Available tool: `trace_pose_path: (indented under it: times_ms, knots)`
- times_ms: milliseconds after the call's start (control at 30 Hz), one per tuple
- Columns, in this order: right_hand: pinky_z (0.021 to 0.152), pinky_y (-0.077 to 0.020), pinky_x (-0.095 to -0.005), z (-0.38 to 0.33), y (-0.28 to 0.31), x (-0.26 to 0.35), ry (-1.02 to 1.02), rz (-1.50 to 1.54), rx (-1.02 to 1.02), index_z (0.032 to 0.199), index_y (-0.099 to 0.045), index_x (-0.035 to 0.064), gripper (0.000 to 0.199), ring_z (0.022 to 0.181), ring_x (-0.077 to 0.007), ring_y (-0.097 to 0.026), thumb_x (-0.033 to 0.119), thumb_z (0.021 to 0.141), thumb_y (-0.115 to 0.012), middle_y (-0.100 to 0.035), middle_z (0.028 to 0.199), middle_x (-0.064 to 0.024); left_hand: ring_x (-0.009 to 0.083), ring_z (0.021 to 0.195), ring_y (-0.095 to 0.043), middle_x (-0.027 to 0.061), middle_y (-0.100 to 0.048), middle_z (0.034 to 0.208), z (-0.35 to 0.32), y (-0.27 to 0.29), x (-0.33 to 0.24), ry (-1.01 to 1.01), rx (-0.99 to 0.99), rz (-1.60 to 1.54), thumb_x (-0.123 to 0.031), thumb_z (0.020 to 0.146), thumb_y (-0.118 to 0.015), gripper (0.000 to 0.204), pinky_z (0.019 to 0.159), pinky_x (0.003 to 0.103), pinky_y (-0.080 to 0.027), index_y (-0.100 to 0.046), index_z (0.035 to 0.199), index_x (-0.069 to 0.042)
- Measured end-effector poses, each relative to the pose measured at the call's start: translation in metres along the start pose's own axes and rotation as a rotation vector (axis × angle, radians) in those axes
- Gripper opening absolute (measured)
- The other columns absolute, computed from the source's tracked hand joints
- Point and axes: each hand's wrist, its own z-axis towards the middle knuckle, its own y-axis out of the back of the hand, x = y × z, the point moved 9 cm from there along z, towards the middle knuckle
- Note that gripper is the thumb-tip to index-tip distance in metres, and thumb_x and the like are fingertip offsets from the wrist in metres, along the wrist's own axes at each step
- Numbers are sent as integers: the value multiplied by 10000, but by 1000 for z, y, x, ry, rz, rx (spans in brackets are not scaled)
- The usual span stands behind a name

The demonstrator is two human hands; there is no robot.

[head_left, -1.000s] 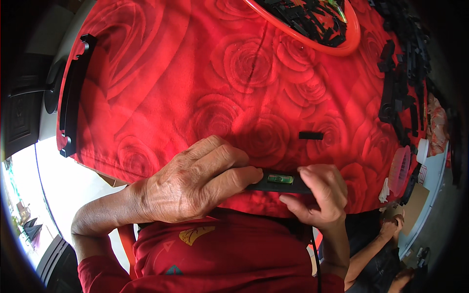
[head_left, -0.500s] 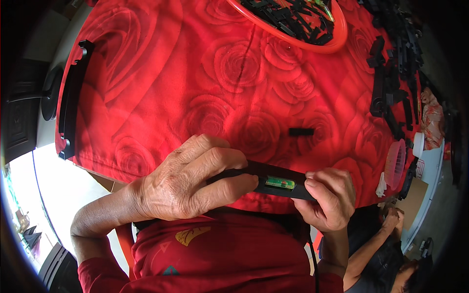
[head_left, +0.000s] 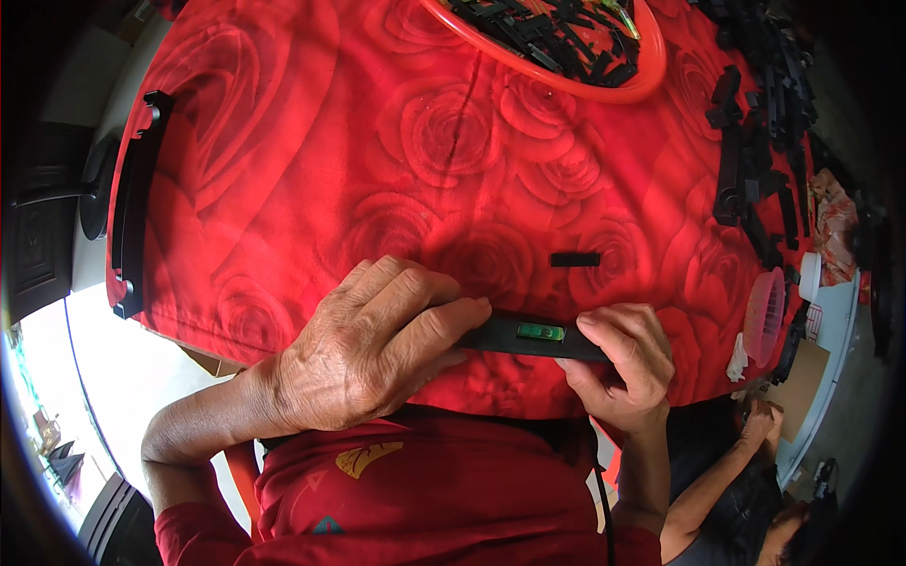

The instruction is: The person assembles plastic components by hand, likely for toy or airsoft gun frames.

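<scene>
Held piece: a long black bar [head_left: 533, 337] with a small green window [head_left: 540, 332] set in its top face; it lies flat at the near edge of the table, held from both ends.
Left hand: the left hand [head_left: 373, 344] covers the bar's left end, fingers curled down over it and closed on it; that end of the bar is hidden under the fingers.
Right hand: the right hand [head_left: 623, 363] pinches the bar's right end, thumb on top, the other fingers folded under; the bar's tip is hidden behind the thumb.
Table: a red cloth with a rose pattern [head_left: 377, 160] covers it; the bar sits at its near edge, over the person's red shirt [head_left: 425, 491].
Small part: a short black strip [head_left: 575, 258] lies on the cloth just beyond the bar, apart from it.
Hoop tray: an orange-rimmed round tray [head_left: 651, 80] of black parts stands far beyond the bar, cut off by the top edge.
Right of the bar: a pile of black parts [head_left: 755, 170], too tangled to tell apart, and a pink mesh basket [head_left: 766, 316] near the table's edge.
Left of the bar: a long black handle-shaped piece [head_left: 132, 203] lies along the cloth's far left edge.
Other person: below right of the bar, a co-worker's arm [head_left: 727, 472]; what the hand does is too small to make out.
</scene>
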Motion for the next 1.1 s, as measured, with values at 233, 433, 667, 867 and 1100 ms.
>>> trace_pose_path:
  times_ms: [233, 433, 667, 867, 1100]
  knots:
    - [716, -535, -376, -1, 0, -5, -8, 26, -2, 1223, -730, 52, 581, 837, -254, -675, 104, 680, -930, -737, 998, -84, 255, 868, -653, 113, -644, 1033, 0, -2, 1, 14, 2, -6, -89, 713, -898, 602, 706, 382, -509, -666, 1262, -4]
    - [706, -534, -375, -3, -2, -6, 0, 25, -12, 1216, -739, 53, 582, 830, -250, -670, 135, 674, -934, -734, 992, -83, 256, 877, -654, 116, -643, 1030, -2, -2, 2, 9, -8, -23, -65, 708, -892, 609, 721, 381, -508, -664, 1269, -5]
    - [704, -535, -374, -3, -1, -5, -1, 16, -12, 1225, -738, 57, 583, 831, -251, -670, 138, 681, -929, -732, 997, -80, 257, 867, -644, 111, -636, 1024, -2, 1, 2, -6, 26, 13, -59, 719, -883, 597, 719, 381, -501, -668, 1274, -14]
    - [702, -529, -371, -4, 3, -2, 6, -5, -23, 1239, -729, 53, 598, 842, -245, -669, 97, 677, -926, -731, 1036, -80, 257, 864, -642, 101, -635, 1016, -3, 3, 3, -2, 53, 53, -43, 723, -873, 606, 720, 385, -506, -675, 1296, -32]
    - [721, -586, -321, -8, 13, -5, -392, 424, 94, 1213, -711, -12, 491, 819, -202, -746, 138, 794, -919, -760, 952, -115, 228, 785, -693, 115, -672, 961, 0, 17, 11, 273, 208, -425, -46, 817, -847, 575, 631, 342, -545, -662, 1361, -30]
